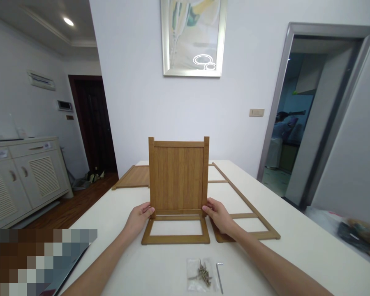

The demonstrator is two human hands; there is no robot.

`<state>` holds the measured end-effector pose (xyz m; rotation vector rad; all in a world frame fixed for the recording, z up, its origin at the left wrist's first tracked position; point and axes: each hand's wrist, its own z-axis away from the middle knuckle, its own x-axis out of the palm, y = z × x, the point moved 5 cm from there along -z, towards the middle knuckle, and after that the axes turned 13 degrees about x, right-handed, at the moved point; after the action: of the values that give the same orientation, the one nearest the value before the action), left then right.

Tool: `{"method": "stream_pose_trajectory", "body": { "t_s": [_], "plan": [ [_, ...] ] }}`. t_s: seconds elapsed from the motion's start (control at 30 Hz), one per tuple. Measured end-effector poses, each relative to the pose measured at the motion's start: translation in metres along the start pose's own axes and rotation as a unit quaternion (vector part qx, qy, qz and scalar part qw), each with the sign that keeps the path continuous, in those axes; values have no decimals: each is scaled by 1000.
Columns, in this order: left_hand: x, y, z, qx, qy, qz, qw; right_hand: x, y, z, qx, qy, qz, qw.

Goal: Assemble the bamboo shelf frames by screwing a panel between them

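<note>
A slatted wooden panel (179, 176) stands upright at the middle of the table. My left hand (139, 217) grips its lower left post between thumb and fingers. On the opposite side my right hand (218, 214) pinches the lower right post. In front of the panel's foot lies a flat wooden frame (175, 239); whether the two are joined I cannot tell. Nearer to me are a clear plastic bag of screws (204, 274) and an L-shaped hex key (220, 278).
Another wooden panel (132, 176) lies flat at the back left of the white table (126, 267). A long ladder-like wooden frame (243, 197) lies on the right, partly behind my right hand. A person (285, 125) is visible through the doorway.
</note>
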<state>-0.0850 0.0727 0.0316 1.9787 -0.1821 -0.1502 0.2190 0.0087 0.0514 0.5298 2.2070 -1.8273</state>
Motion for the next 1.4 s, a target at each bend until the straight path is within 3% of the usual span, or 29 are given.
{"method": "stream_pose_trajectory", "body": {
  "t_s": [0.23,0.47,0.67,0.9,1.1,1.4],
  "plan": [
    [0,16,2,18,6,14,1000,1,-1,1,-7,5,10,1000],
    [8,24,3,-12,90,136,987,5,-6,3,-16,13,24,999],
    [0,15,-2,24,144,173,974,9,-17,7,-21,24,48,998],
    [-7,2,-3,0,199,219,955,13,-23,9,-23,26,50,998],
    [-4,7,-2,-3,214,220,952,14,-20,9,-16,33,38,999],
    [8,36,-4,25,182,162,970,3,-34,9,-11,29,19,999]
  ]
}}
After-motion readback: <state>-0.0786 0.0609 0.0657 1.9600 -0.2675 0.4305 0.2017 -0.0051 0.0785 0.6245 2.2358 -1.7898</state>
